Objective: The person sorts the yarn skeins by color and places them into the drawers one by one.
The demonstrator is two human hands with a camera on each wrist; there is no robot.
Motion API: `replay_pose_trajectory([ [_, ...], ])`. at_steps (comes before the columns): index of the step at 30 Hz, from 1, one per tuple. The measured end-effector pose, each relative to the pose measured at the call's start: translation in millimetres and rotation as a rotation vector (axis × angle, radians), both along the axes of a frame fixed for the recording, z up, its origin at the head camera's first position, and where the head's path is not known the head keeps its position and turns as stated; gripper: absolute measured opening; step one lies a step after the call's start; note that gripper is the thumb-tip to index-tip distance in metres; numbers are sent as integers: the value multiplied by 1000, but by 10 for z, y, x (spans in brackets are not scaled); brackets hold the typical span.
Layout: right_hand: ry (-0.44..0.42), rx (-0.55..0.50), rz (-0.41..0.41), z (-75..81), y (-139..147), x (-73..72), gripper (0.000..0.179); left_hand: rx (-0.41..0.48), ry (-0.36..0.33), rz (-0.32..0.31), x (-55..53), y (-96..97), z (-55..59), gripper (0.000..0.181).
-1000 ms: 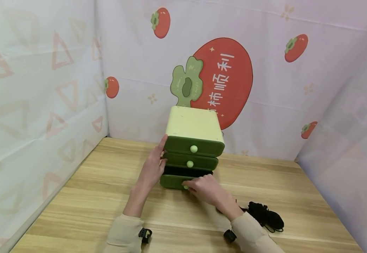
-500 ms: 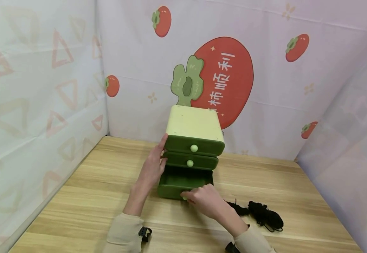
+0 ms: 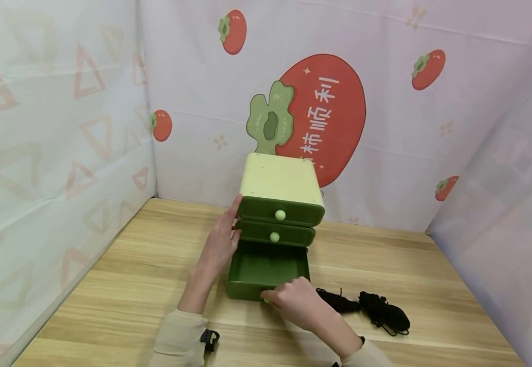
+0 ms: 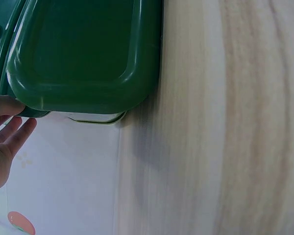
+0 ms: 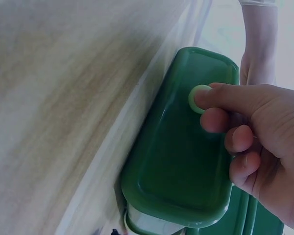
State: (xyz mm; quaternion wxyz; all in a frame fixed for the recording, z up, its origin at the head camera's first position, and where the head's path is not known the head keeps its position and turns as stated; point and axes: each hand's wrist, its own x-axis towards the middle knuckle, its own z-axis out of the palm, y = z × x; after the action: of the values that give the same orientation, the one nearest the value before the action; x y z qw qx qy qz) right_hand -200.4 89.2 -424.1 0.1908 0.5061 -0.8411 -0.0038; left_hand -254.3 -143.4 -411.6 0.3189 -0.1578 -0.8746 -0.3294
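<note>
A small drawer cabinet [image 3: 282,178] with a cream top and green fronts stands on the table. Its bottom drawer [image 3: 254,267] is pulled well out, and the green inside shows. My right hand [image 3: 295,303] pinches that drawer's pale green round knob [image 5: 196,102] between thumb and index finger, the other fingers curled in. Against the cabinet's left side, my left hand [image 3: 220,242] rests with its fingers mostly straight, near the top and middle drawers. The middle drawer [image 3: 254,231] and top drawer [image 3: 257,208] are closed. Beyond my left hand, the cabinet's side is largely hidden.
Two bundles of black cord or yarn lie right of the drawer, one bundle [image 3: 339,300] beside my right forearm and a larger bundle [image 3: 385,313] farther right. A printed cloth backdrop [image 3: 192,168] rises behind the wooden table [image 3: 128,285].
My right hand has drawn the bottom drawer toward me, from slightly open to far out. The left hand has stayed at the cabinet's side.
</note>
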Motion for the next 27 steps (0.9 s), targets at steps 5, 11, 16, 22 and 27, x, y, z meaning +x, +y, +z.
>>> replay_pose_trajectory([
  [5,-12,0,-18,12,-4,36,16,-2,-23,4,8,-6,8,100],
  [11,-99,-40,-32,129,36,90,18,-2,7,2,9,0,8,101],
  [16,-185,-112,-46,245,174,88,13,-1,20,0,5,-1,-8,102],
  [22,-266,-179,-96,353,439,25,16,0,26,6,-4,5,-13,103],
  [27,-255,-168,-185,392,709,-17,18,-7,36,7,2,22,-14,102],
])
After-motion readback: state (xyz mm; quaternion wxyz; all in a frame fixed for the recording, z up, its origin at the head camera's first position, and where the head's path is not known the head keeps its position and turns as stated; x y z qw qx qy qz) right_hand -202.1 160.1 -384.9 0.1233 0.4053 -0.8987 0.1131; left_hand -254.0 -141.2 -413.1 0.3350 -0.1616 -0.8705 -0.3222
